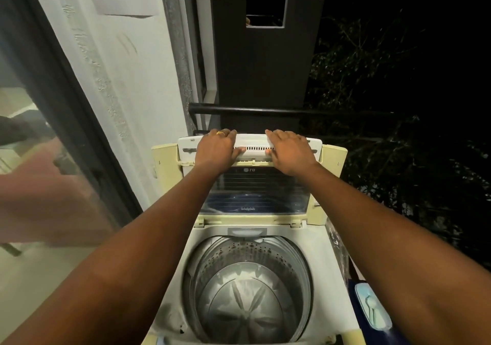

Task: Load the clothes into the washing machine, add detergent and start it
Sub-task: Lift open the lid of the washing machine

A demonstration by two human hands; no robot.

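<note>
A white top-loading washing machine (326, 259) stands below me with its folding lid (255, 187) raised upright at the back. The steel drum (249, 286) is bare inside, with no clothes in it. My left hand (216, 146) grips the lid's top edge on the left, fingers over the rim and thumb on the front face. My right hand (288, 149) grips the same edge on the right in the same way. No clothes or detergent are in view.
A glass sliding door (53, 145) and a white wall (127, 78) stand to the left. A black railing (265, 111) runs behind the machine, with dark trees beyond. A blue object with a pale lid (373, 310) sits at the machine's right.
</note>
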